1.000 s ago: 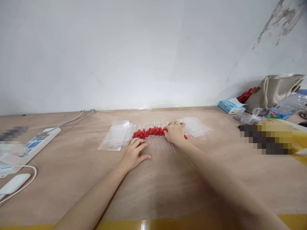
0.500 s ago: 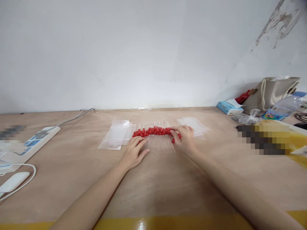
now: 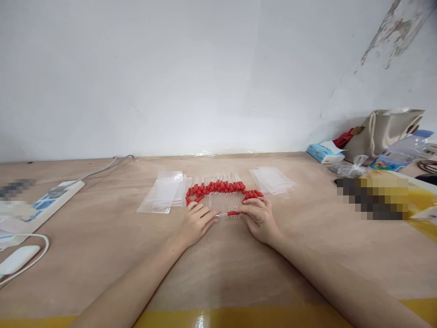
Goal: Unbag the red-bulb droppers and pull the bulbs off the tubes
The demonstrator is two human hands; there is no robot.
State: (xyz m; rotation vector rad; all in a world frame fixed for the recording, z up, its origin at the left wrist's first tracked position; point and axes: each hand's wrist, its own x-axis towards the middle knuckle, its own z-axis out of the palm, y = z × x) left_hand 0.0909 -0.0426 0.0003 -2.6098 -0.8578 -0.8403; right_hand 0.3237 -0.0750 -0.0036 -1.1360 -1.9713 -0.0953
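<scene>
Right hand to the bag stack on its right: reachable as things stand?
Probably yes. The right hand is close by, with nothing tall between it and the bags, though its fingers hold a red-tipped tube.

Pale wall (image 3: 191, 77), plain, brown-stained peeling patch at upper right, wood-toned tabletop (image 3: 218, 269) against it, yellow strip (image 3: 191, 318) along near edge, soft glare.
</scene>
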